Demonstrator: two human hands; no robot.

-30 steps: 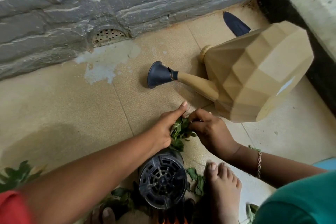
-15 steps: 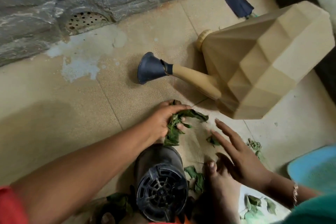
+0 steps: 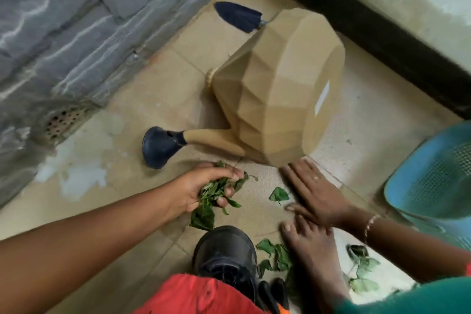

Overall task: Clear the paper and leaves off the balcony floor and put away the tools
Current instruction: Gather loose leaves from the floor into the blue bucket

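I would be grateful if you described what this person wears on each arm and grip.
The left arm is bare to the frame edge and the left grip is gloveless. The right arm is bare to a teal sleeve, with a thin bracelet at the wrist; the right grip is gloveless. Red fabric shows below the left arm; whether it is a sleeve is unclear.

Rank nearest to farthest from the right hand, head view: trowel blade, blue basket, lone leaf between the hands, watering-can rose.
1. Lone leaf, just left of the right hand.
2. Blue basket, on its right.
3. Watering-can rose, farther left.
4. Trowel blade, beyond the watering can.
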